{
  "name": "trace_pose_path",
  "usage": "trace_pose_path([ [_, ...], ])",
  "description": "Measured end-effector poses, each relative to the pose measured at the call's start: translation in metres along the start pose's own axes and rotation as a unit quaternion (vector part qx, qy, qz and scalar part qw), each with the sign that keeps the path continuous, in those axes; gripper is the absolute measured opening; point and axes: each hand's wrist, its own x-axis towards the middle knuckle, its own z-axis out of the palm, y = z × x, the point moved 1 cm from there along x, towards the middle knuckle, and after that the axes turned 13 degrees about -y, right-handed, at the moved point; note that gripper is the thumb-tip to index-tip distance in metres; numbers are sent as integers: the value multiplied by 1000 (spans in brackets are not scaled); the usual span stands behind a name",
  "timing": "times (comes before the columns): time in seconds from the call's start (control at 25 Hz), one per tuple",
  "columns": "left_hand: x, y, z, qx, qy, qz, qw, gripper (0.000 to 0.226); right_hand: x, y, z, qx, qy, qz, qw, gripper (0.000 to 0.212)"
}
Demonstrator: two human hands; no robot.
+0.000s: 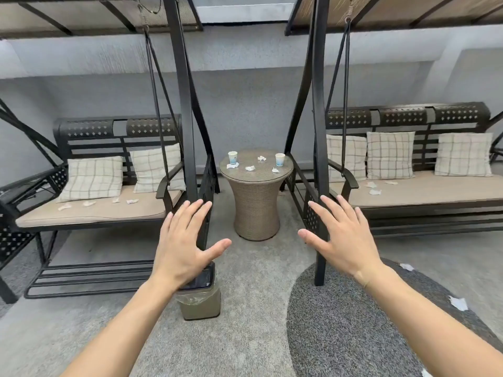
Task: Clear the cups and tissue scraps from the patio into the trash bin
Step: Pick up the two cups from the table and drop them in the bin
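My left hand point(183, 244) and right hand point(343, 240) hover palm-down, fingers spread, holding nothing. Beyond and between them stands a round woven-wicker counter point(256, 202) with a glass top, bearing two paper cups point(232, 158) and crumpled tissue scraps point(250, 168); the cups' blue print is illegible. Directly under my left hand sits a tan, bag-lined trash bin point(201, 302) on grey concrete. Further scraps lie on the swing-bench cushions point(424, 191) and the speckled rug point(353, 327).

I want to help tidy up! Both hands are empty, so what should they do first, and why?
Probably reach the right hand toward the round wicker side table and take the nearer white paper cup. Both it and the left hand are open and empty, nothing is picked up yet, and the beige lined trash bin stands close by.
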Motion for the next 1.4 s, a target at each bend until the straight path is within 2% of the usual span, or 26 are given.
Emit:
trace_pose_path([
  [0.24,105,3,49,-23,-14,-30,999,87,107,69,6,-9,-8,5,1000,81],
  [0.44,180,-26,78,-39,-4,-40,998,84,196,93,32,9,-7,-4,1000,77],
  [0.68,293,-99,112,-55,9,-38,998,84,326,92,67,-4,-20,-13,1000,73],
  [1.08,489,-223,161,-87,-26,-40,995,81,529,88,118,2,-39,18,999,74],
  [1.4,631,-285,233,-81,-51,-54,994,84,686,136,185,21,-45,19,999,74],
])
